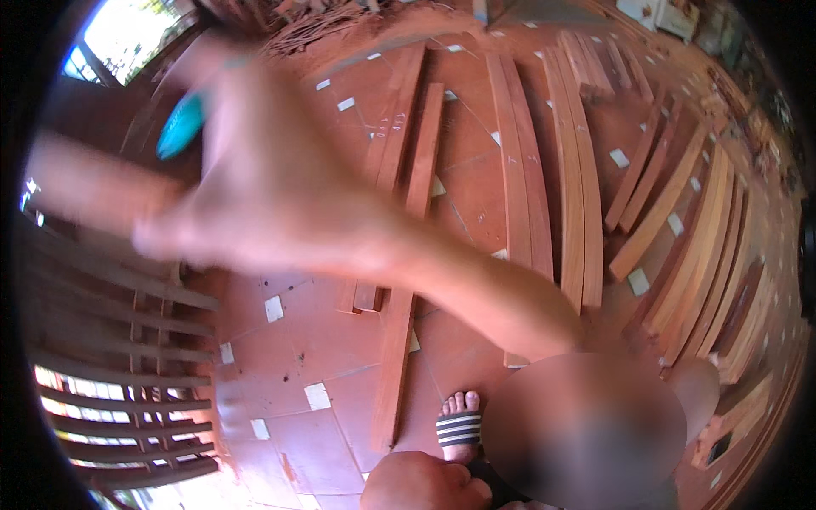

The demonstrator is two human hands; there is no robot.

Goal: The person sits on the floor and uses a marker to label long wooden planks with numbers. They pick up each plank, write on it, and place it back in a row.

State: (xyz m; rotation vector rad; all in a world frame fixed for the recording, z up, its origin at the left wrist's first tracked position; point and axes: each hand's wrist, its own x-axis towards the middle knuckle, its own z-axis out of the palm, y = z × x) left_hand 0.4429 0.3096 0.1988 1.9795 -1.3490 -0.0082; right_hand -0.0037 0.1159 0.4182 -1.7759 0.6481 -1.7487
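The right hand (263,178) is stretched out toward the person's left, its forearm (459,276) slanting up across the view, with the thumb apart from the raised fingers. A smooth teal object (181,127) shows just beside its palm side, and a pale brown, bar-like shape (93,187) runs from the left edge up to the thumb. Motion blur is heavy here, so I cannot tell whether the right hand grasps either one, nor whether that shape is wood or a limb; the left hand cannot be made out. Beyond the forearm and to the right of the hand, long reddish-brown beams (518,170) lie on the tiled floor (280,365), with more timber pieces (722,238) farther right. One narrow beam (395,357) passes under the forearm and reaches toward a foot in a striped sandal (460,427), well below the hand, near a bare knee (408,484). Below the hand, at the left, stand curved-looking dark slats (170,405).
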